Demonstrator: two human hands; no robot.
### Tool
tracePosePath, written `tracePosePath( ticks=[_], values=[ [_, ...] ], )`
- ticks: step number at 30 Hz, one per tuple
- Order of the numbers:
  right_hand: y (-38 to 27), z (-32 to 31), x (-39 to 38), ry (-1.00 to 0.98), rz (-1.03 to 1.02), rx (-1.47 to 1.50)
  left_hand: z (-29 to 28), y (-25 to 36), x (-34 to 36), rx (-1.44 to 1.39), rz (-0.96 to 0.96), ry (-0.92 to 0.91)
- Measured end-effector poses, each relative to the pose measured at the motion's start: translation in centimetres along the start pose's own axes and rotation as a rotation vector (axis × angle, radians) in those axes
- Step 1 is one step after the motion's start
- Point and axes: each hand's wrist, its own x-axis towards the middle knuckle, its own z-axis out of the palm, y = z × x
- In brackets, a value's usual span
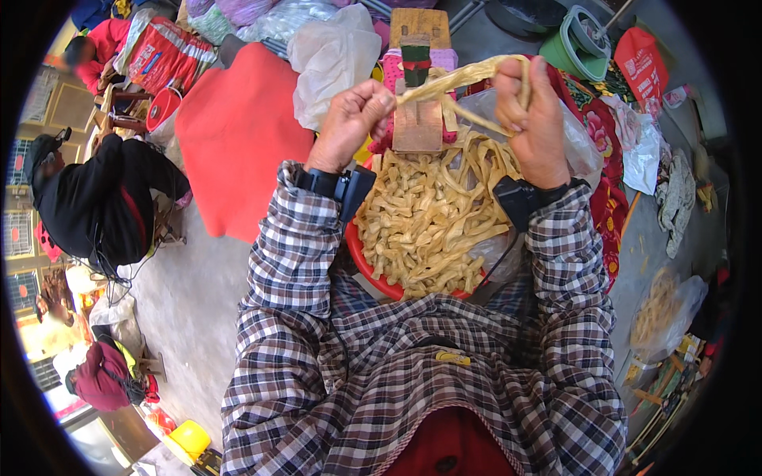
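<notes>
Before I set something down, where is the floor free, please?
Bare floor lies between the red cloth, the person in black and the checked left sleeve. Crowded: the basin, heaped with strips, and bags beyond the cloth.

The head-worn fisheye looks steeply down from close above the checked shirt (429, 337).

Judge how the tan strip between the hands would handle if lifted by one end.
The tan strip looks floppy, since it curves round at the right hand. It is probably light for its length, being thin and narrow.
</notes>
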Motion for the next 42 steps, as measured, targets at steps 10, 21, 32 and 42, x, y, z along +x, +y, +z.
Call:
tracePosePath(
  ticks=[10,21,32,42],
  values=[
    [4.1,1.1,-0.7,-0.302,0.15,-1.209,2.6,-0.8,0.3,0.343,0.161,-0.028],
    [4.9,0.6,-0.2,-0.273,0.352,-0.606,3.0,-1.7,0.3,-0.139,0.049,-0.096],
    [6.0,0.9,-0.4,-0.221,-0.412,-1.224,2.5,-1.9,0.2,-0.506,-0.262,-0.044],
    [6.0,1.1,0.1,-0.276,-0.44,-1.443,2.1,-2.0,0.0,-0.585,-0.257,-0.029]
  ],
)
